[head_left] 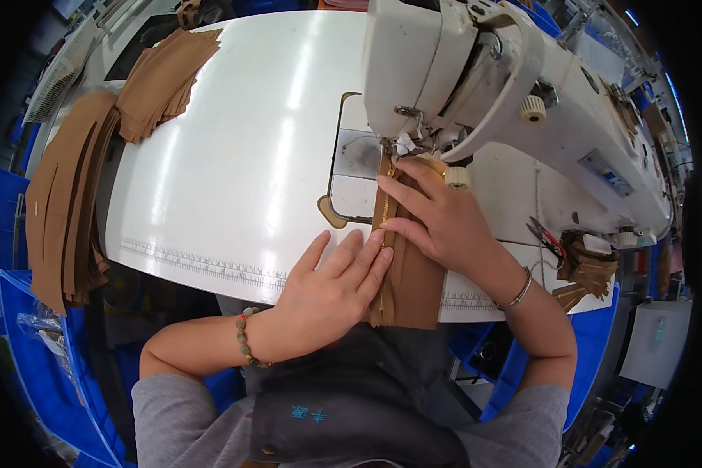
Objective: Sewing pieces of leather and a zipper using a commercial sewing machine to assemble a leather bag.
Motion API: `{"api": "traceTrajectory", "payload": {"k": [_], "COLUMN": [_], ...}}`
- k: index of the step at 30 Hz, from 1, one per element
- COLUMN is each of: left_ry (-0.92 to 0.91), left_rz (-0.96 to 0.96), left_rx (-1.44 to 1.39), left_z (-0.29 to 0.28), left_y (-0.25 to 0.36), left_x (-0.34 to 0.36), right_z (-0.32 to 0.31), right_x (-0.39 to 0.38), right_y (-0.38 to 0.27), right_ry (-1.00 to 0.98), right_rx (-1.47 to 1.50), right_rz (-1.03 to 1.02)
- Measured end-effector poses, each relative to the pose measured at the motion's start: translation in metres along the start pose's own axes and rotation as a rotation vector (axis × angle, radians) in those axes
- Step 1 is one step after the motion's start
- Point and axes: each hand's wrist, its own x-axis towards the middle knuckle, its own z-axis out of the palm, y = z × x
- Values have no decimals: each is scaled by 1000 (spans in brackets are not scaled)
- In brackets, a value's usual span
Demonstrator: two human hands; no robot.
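A brown fabric piece (419, 292) with a gold-toothed zipper (387, 204) along its left side lies under the sewing machine's presser foot (388, 147) and reaches past the table's front edge. My left hand (329, 282) lies with fingers outstretched, fingertips touching the zipper's left side and middle. My right hand (437, 214) rests on the fabric, thumb and fingers apart, index and middle fingertips close to the presser foot. Neither hand grips anything that I can see. The machine head hides the far end of the zipper.
A white sewing machine (522, 101) stands over the right of the white table (234, 164). Brown fabric stacks (74, 191) lie at the left. Red-and-black thread snips (547, 240) sit beside small brown pieces (587, 269) at the right. Blue bins (51, 366) flank the table.
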Motion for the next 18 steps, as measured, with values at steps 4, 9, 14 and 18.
{"api": "traceTrajectory", "payload": {"k": [4,9,14,18], "left_ry": [-6,92,181,283], "left_rz": [-18,39,-315,-727], "left_rx": [-173,-223,163,705], "left_z": [5,14,-16,-77], "left_y": [7,11,-84,-209], "left_x": [-13,-51,-120,-193], "right_z": [8,-1,-4,-2], "right_x": [-3,-6,-1,-4], "right_y": [3,-2,-9,-9], "right_ry": [-11,-100,-87,-155], "right_rx": [-97,-164,-222,-163], "right_rz": [-76,-39,-96,31]}}
